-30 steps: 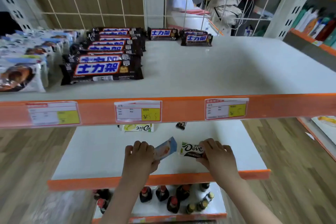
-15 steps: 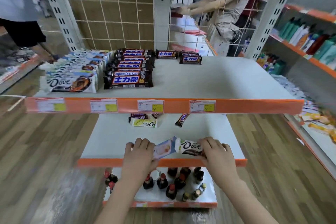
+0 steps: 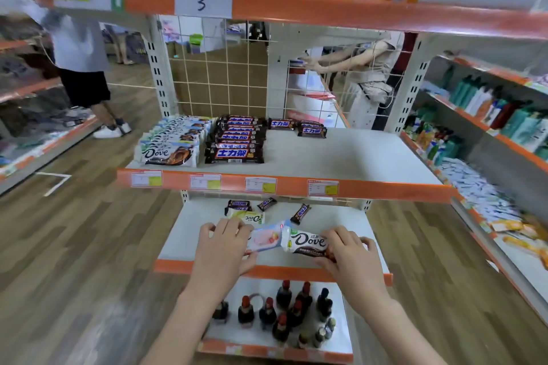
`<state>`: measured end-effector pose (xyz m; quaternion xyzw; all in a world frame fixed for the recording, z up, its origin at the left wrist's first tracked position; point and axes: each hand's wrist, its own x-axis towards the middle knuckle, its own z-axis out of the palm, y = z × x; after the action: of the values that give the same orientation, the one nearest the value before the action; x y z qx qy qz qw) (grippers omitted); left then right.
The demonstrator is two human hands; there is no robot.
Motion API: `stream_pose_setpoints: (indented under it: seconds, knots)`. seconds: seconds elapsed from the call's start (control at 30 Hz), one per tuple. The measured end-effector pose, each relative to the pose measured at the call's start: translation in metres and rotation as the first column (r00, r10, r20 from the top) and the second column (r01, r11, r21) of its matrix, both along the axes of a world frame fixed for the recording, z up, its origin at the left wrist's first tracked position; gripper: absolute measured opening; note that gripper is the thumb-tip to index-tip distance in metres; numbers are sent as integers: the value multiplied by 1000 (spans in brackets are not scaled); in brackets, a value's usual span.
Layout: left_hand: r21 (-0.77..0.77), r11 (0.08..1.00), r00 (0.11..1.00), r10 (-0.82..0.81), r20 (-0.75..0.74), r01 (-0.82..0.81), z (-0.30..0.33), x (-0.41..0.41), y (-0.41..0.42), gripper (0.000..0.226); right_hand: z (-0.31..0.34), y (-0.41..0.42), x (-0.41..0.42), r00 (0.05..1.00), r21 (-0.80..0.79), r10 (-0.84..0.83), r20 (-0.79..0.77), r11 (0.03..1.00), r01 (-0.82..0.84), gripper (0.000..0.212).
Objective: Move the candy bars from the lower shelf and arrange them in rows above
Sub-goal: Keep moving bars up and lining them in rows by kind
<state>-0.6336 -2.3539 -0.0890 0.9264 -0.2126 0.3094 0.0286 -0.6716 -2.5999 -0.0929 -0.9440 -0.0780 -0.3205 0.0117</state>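
Note:
My left hand (image 3: 224,247) grips a pale blue and pink candy bar (image 3: 265,235) above the lower shelf (image 3: 184,234). A white and brown Dove bar (image 3: 307,243) is held in my right hand (image 3: 348,258); the two bars meet end to end. Further back on the lower shelf lie a pale green Dove bar (image 3: 247,216) and three dark Snickers bars (image 3: 300,213). On the upper shelf (image 3: 341,157) a row of Dove bars (image 3: 169,148) stands left of a row of Snickers bars (image 3: 235,142), with a few more Snickers (image 3: 311,129) at the back.
Several dark bottles (image 3: 281,314) stand on the bottom shelf. A top shelf labelled 3 (image 3: 201,3) carries white rolls. One person (image 3: 78,47) stands at the left, another (image 3: 364,68) behind the wire grid. Shelves of bottles (image 3: 489,115) run along the right.
The camera has pulled back and tilted up, so the top shelf now shows. Both hands have lifted their bars slightly off the lower shelf.

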Motion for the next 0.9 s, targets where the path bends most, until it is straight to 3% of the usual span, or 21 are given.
stream_pose_setpoints:
  seconds: [0.07, 0.27, 0.77, 0.9]
  knots:
    - [-17, 1000, 1000, 16, 14, -16, 10, -2, 5, 38, 11, 4, 0, 1000, 15, 17, 22, 1000, -17, 63]
    - [30, 1000, 1000, 4, 16, -5, 38, 8, 19, 39, 37, 15, 17, 999, 22, 27, 27, 999, -28, 48]
    - [64, 997, 999, 33, 5, -33, 74, 92, 91, 40, 75, 75, 101, 994, -35, -17, 110, 999, 21, 52]
    - [59, 996, 998, 62, -8, -61, 82, 118, 114, 49, 77, 102, 129, 991, -35, -3, 132, 999, 8, 53]
